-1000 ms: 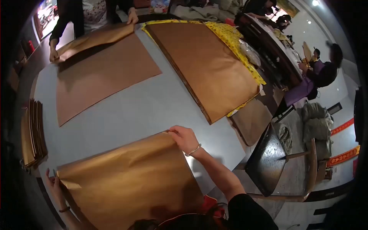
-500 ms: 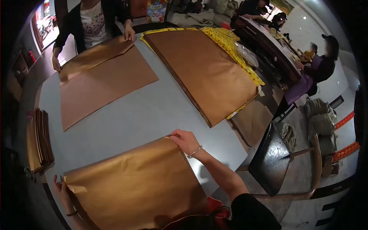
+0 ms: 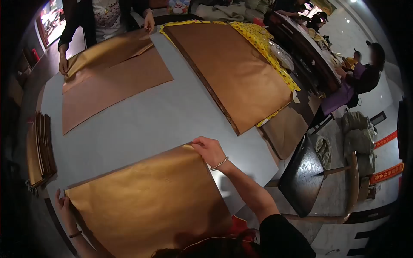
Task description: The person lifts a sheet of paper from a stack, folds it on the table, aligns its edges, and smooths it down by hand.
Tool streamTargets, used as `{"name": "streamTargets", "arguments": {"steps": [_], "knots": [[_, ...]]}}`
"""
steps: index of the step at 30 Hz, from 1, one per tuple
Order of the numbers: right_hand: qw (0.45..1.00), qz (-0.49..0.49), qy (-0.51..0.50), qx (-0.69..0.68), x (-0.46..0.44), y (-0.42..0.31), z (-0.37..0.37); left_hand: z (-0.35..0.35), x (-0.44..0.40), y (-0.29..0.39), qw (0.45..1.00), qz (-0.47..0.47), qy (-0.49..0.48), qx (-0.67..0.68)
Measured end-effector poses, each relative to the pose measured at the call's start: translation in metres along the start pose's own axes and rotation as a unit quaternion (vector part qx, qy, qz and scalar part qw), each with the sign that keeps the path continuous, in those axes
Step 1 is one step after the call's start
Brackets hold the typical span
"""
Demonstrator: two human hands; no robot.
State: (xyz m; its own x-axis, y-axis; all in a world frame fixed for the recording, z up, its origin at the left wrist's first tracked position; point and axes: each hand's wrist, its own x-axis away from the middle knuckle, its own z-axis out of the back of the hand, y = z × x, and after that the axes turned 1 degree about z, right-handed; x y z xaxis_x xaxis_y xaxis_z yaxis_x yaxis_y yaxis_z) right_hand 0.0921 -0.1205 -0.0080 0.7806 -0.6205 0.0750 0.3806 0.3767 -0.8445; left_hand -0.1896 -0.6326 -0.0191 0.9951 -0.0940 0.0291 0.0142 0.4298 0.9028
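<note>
A large gold-brown paper sheet (image 3: 150, 193) lies across the near side of the grey table. My left hand (image 3: 64, 208) grips its far left corner, the fingers partly hidden by the sheet's edge. At the far right corner, my right hand (image 3: 210, 151) pinches the edge between thumb and fingers. Across the table, another person (image 3: 105, 19) handles a similar sheet (image 3: 116, 69), whose far part is folded over to its gold side while the near part shows dull pink-brown.
A thick stack of brown sheets (image 3: 232, 73) rests on yellow patterned wrapping (image 3: 258, 41) at the far right. Folded brown pieces (image 3: 41, 148) stand at the table's left edge. A dark-seated chair (image 3: 303, 176) is at the right. Other people work at a table (image 3: 301, 47) behind.
The creased left corner of my sheet has flattened, and its far edge looks straighter. Both hands keep hold of the corners. The other person's sheet is still folded. The view has tilted slightly.
</note>
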Motion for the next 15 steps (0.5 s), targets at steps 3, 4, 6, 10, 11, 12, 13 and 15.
{"name": "streamTargets", "arguments": {"steps": [3,4,6,10,11,12,13,15], "knots": [[1.000,-0.001,-0.003,-0.012,0.000,0.003,0.003,-0.005,-0.002,0.006,0.999,0.027,-0.017,0.009],[1.000,0.019,0.001,-0.019,0.000,0.004,0.001,-0.004,0.003,0.013,0.998,0.051,-0.026,0.016],[1.000,0.006,0.005,-0.020,-0.002,0.003,0.001,-0.011,0.010,0.029,0.998,0.059,-0.001,0.007],[0.997,-0.044,-0.002,-0.056,-0.001,-0.001,-0.001,-0.010,0.007,0.030,0.997,0.061,-0.007,-0.038],[0.997,-0.053,-0.011,-0.061,0.000,-0.005,0.001,-0.006,0.006,0.027,0.997,0.066,0.002,-0.046],[0.996,-0.060,-0.009,-0.072,-0.001,-0.005,0.001,-0.007,0.004,0.024,0.997,0.067,-0.013,-0.036],[0.996,-0.058,-0.014,-0.073,-0.001,-0.003,-0.001,-0.006,0.003,0.022,0.997,0.066,-0.027,-0.024],[0.996,-0.047,-0.001,-0.075,0.000,0.002,0.000,-0.007,0.001,0.021,0.997,0.061,-0.021,-0.029]]}}
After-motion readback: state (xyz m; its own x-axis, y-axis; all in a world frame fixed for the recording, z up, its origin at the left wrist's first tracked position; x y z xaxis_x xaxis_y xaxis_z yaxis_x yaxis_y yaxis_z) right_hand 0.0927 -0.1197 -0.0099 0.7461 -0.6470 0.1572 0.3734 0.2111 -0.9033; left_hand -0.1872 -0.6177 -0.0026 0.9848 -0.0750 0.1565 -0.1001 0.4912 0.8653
